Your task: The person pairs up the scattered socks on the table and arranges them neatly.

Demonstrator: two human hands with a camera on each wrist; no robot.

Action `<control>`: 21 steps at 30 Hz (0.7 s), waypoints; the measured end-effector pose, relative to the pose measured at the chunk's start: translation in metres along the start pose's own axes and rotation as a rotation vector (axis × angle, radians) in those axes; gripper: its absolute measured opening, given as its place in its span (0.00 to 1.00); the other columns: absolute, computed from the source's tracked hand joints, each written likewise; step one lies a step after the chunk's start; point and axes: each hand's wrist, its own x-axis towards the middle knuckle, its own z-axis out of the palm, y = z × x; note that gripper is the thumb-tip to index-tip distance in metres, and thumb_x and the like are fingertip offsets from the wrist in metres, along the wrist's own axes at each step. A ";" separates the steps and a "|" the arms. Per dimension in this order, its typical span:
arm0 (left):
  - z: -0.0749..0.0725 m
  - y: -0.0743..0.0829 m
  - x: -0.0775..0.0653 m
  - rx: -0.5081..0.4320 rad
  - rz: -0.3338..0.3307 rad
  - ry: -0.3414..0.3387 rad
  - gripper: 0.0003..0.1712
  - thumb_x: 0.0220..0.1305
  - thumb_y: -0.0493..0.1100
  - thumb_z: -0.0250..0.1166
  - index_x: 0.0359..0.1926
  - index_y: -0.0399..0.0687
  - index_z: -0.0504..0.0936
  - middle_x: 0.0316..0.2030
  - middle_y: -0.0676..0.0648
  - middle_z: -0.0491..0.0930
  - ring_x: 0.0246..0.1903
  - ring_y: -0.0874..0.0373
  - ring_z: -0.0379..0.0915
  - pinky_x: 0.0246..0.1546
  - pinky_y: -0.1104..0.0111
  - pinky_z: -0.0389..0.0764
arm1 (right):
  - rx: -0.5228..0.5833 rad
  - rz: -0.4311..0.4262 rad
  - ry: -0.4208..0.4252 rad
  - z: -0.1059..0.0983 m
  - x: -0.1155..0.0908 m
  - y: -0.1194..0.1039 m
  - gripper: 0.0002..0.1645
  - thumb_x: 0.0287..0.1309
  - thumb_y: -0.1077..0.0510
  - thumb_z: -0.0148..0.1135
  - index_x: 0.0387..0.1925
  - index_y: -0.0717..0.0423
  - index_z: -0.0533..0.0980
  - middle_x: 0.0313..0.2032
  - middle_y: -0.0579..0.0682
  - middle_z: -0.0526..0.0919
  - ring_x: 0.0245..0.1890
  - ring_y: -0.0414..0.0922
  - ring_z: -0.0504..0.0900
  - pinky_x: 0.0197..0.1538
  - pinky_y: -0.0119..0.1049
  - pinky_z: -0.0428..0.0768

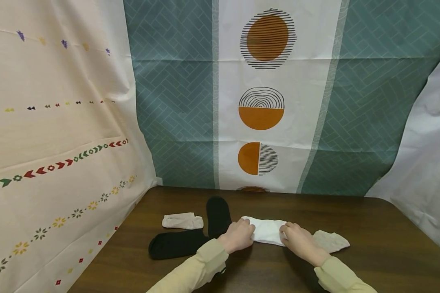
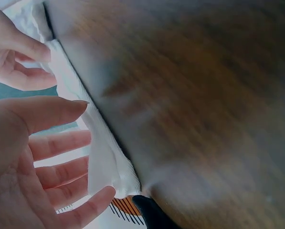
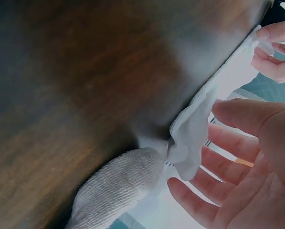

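A white sock lies flat and crosswise on the wooden table, with a hand at each end. My left hand holds its left end, fingers bent over the edge. At the opposite end, my right hand grips the fabric with curled fingers. In the left wrist view, the thumb and fingertips of the left hand meet the sock's ribbed edge. The right wrist view has the right hand against the sock's loose, rumpled end.
Two black socks lie left of my hands, one pointing away toward the back. Beside them is an off-white sock. Another off-white sock sits just right of my right hand. Patterned cloths hang behind the table.
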 end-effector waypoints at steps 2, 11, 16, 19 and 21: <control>0.000 0.000 0.001 0.000 -0.001 -0.003 0.06 0.51 0.44 0.64 0.28 0.46 0.80 0.22 0.50 0.69 0.23 0.60 0.65 0.15 0.69 0.67 | 0.005 0.004 -0.002 0.000 0.000 0.000 0.08 0.39 0.66 0.68 0.26 0.59 0.76 0.28 0.52 0.75 0.28 0.50 0.75 0.25 0.42 0.73; 0.002 -0.002 0.006 0.004 -0.009 -0.001 0.06 0.51 0.44 0.64 0.28 0.46 0.80 0.22 0.49 0.69 0.25 0.58 0.67 0.17 0.68 0.69 | 0.007 0.007 -0.002 0.002 0.002 0.001 0.08 0.39 0.65 0.68 0.26 0.58 0.77 0.28 0.51 0.75 0.28 0.50 0.75 0.25 0.41 0.73; 0.002 -0.001 0.007 0.013 -0.014 0.004 0.06 0.51 0.44 0.64 0.27 0.46 0.80 0.22 0.49 0.68 0.25 0.58 0.67 0.18 0.67 0.69 | -0.004 0.006 -0.006 0.003 0.004 0.002 0.08 0.39 0.65 0.69 0.26 0.58 0.77 0.28 0.51 0.76 0.27 0.50 0.74 0.24 0.41 0.72; 0.002 -0.001 0.008 0.019 -0.018 -0.003 0.06 0.51 0.44 0.64 0.27 0.46 0.80 0.22 0.50 0.69 0.26 0.59 0.67 0.18 0.68 0.69 | -0.006 0.010 -0.016 0.003 0.005 0.003 0.09 0.39 0.66 0.69 0.26 0.59 0.77 0.28 0.52 0.76 0.28 0.50 0.74 0.25 0.41 0.73; 0.002 -0.001 0.008 0.018 -0.023 -0.015 0.06 0.51 0.44 0.65 0.28 0.46 0.80 0.22 0.50 0.69 0.26 0.59 0.67 0.18 0.68 0.69 | -0.009 0.011 -0.021 0.003 0.005 0.003 0.09 0.40 0.66 0.68 0.26 0.59 0.77 0.28 0.52 0.76 0.28 0.50 0.74 0.24 0.41 0.73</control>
